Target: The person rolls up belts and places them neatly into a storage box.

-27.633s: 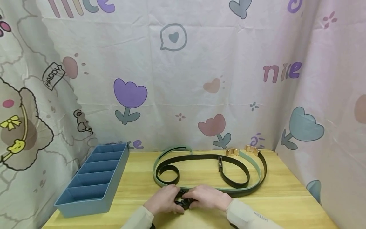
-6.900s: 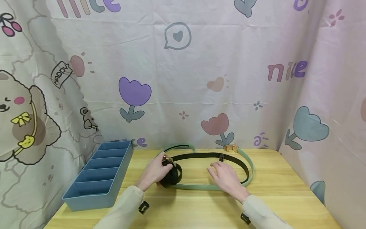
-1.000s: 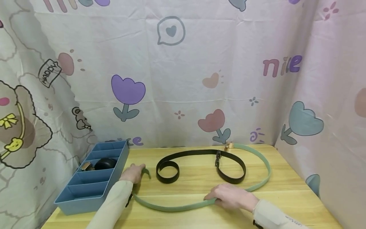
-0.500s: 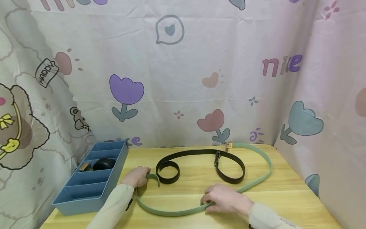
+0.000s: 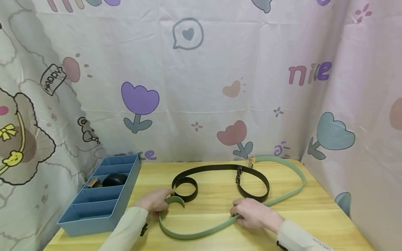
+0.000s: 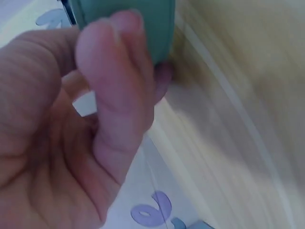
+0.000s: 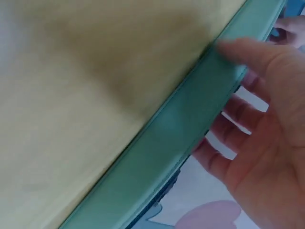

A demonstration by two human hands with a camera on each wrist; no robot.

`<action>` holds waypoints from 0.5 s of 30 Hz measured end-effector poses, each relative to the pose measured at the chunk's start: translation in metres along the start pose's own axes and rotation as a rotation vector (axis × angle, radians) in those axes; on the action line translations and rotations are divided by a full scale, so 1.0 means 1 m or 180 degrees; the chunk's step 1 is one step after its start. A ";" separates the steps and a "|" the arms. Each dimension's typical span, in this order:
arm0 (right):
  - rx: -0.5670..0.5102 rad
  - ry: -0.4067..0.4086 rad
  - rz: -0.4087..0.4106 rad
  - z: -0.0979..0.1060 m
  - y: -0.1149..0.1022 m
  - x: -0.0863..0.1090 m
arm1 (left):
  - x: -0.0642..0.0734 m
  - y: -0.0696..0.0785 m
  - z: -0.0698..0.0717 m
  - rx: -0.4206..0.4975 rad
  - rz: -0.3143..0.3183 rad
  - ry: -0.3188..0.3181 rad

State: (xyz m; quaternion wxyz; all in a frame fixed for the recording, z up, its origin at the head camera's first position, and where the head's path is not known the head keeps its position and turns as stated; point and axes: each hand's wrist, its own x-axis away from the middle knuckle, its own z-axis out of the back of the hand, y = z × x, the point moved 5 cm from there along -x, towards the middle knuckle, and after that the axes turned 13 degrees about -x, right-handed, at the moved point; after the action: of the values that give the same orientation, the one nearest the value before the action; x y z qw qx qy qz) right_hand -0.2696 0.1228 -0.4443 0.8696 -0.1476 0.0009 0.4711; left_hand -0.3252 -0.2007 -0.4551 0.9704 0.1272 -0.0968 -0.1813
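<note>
A light green belt (image 5: 201,233) stands on its edge in a wide curve across the table. My left hand (image 5: 155,200) pinches it near its tail, which curls out past the fingertips; in the left wrist view the green strap (image 6: 152,28) shows beyond my bent fingers. My right hand (image 5: 254,213) grips the same belt farther along, thumb on one face and fingers behind the other, as the right wrist view shows. The belt's gold buckle (image 5: 251,162) lies at the back. Behind my hands a black belt (image 5: 210,167) lies loosely, its tail coiled near my left fingertips.
On the left stands a blue divided box (image 5: 129,195) with several compartments. A middle one holds a rolled black belt (image 5: 114,180) with a gold buckle (image 5: 92,182). A printed curtain (image 5: 194,87) hangs behind and beside the wooden table (image 5: 201,212).
Over the last second my left hand has shifted right and nearer with the green belt's tail. The right stretch of the belt bulges farther out. Earlier, the rolled black belt went into the box.
</note>
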 end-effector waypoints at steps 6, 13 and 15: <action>-0.0101 0.0080 0.0373 -0.010 -0.012 -0.013 | 0.004 0.014 -0.004 0.0098 -0.0020 -0.0024; -0.0028 0.0062 0.0146 -0.006 -0.007 -0.017 | 0.009 0.043 -0.003 0.0223 -0.0366 -0.0123; -0.0042 0.0082 0.0068 -0.007 -0.002 -0.015 | 0.008 0.052 -0.004 0.0330 -0.0465 -0.0175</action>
State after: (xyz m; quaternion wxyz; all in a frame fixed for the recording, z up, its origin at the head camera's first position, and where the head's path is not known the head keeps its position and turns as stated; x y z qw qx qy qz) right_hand -0.2751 0.1073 -0.4486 0.8635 -0.1594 0.0106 0.4784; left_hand -0.2996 -0.1560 -0.4428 0.9436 0.1789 -0.1232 -0.2498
